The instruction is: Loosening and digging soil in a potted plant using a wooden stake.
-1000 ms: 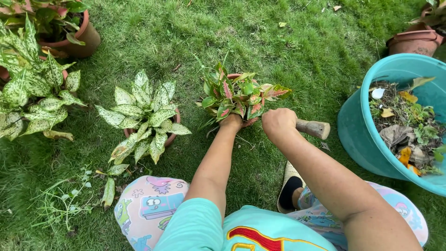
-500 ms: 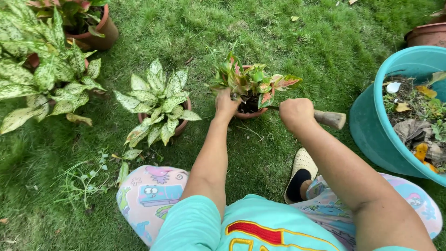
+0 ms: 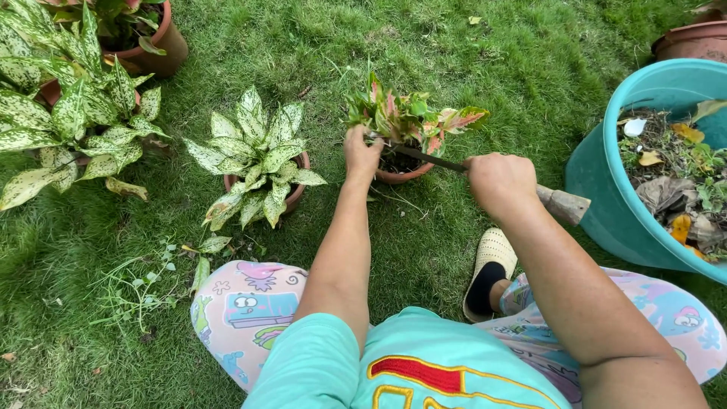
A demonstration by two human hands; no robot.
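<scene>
A small clay pot (image 3: 405, 173) with a red and green leafed plant (image 3: 413, 117) sits on the grass ahead of me. My left hand (image 3: 362, 154) rests on the pot's near left rim, among the leaves. My right hand (image 3: 500, 180) grips a tool with a wooden handle (image 3: 564, 204). Its dark metal blade (image 3: 428, 158) reaches into the pot's soil. My legs in patterned trousers are folded below.
A potted plant (image 3: 257, 155) with white-speckled leaves stands to the left, and bigger speckled plants (image 3: 60, 113) are at the far left. A teal tub (image 3: 606, 197) of dead leaves and weeds is at the right. Pulled weeds (image 3: 144, 280) lie by my left knee.
The view has shifted, so the plants appear further right and lower. My left hand stays at the pot's rim. The tool's blade now shows, poking into the pot's soil.
</scene>
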